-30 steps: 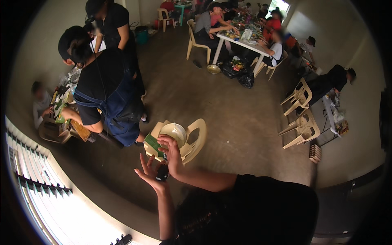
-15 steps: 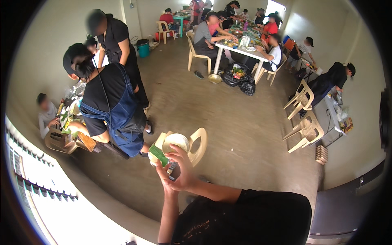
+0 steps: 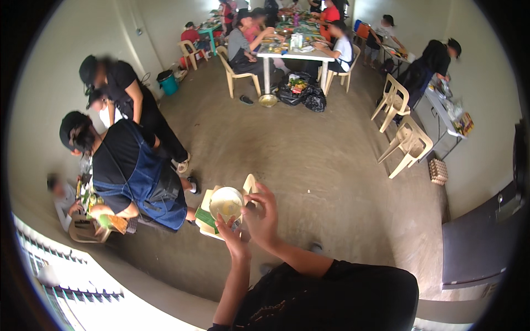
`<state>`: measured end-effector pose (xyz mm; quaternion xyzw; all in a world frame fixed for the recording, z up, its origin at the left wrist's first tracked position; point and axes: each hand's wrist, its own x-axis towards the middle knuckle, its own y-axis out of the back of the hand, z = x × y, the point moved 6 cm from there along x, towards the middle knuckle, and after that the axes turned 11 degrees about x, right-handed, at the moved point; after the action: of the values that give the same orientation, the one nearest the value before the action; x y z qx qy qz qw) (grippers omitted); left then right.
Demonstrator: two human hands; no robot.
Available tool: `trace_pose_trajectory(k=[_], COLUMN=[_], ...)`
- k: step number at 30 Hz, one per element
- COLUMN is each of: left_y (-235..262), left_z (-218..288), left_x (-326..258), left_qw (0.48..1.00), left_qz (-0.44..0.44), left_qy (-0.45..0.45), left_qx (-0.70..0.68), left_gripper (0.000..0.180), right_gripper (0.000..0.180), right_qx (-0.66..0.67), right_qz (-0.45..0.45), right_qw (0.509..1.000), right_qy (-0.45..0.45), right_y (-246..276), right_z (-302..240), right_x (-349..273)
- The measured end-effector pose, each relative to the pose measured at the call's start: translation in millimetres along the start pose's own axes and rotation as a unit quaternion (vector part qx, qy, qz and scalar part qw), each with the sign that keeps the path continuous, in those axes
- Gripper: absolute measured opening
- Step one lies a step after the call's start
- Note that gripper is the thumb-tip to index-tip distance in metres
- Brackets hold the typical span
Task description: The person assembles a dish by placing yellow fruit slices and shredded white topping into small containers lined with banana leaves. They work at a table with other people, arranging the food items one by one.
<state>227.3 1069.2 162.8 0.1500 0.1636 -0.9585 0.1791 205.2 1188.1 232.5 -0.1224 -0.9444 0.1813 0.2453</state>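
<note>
A round whitish bowl (image 3: 226,203) stands on a beige plastic chair (image 3: 250,185) in front of me, with a little pale yellowish content in it. Beside it on the chair lies a piece of green leaf (image 3: 206,217). My left hand (image 3: 236,240) is raised at the near side of the bowl, its fingers up and apart, with nothing visible in them. To its right, my right hand (image 3: 261,218) is held with bent fingers and a gap to the thumb; I make out nothing in it. Something small and dark on the chair is partly hidden behind my hands.
Close at left, a person in a blue apron (image 3: 141,187) leans over food. Two beige chairs (image 3: 407,144) and a folding table (image 3: 441,113) line the right side, with stacked egg trays (image 3: 439,171) below. Farther off are a white table (image 3: 298,53) and black bags (image 3: 301,94).
My hands have drawn apart, the right one moving up and right from the left. The view has shifted, so the room sits differently. The apron-wearing person still leans over the food.
</note>
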Motion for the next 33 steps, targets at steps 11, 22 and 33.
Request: trace_pose_trajectory(k=[11,22,33], left_y=[-237,-410,-457], left_z=[28,52,88], left_x=[-86,-191,-212], left_qw=[0.948,0.882,0.837], left_qz=[-0.184,-0.329,-0.413], left_qy=[-0.221,-0.324,-0.337], left_qx=[-0.138,-0.097,-0.123], left_gripper=[0.072,0.072,0.069], right_gripper=[0.053,0.094,0.097], right_qx=[0.181,-0.022,0.011], right_qz=[0.13,0.151,0.162], right_qw=[0.973,0.973,0.918], right_qy=[0.062,0.172,0.362], right_y=[185,310,318], right_z=[-121,-289,-342], right_x=[59,101,126])
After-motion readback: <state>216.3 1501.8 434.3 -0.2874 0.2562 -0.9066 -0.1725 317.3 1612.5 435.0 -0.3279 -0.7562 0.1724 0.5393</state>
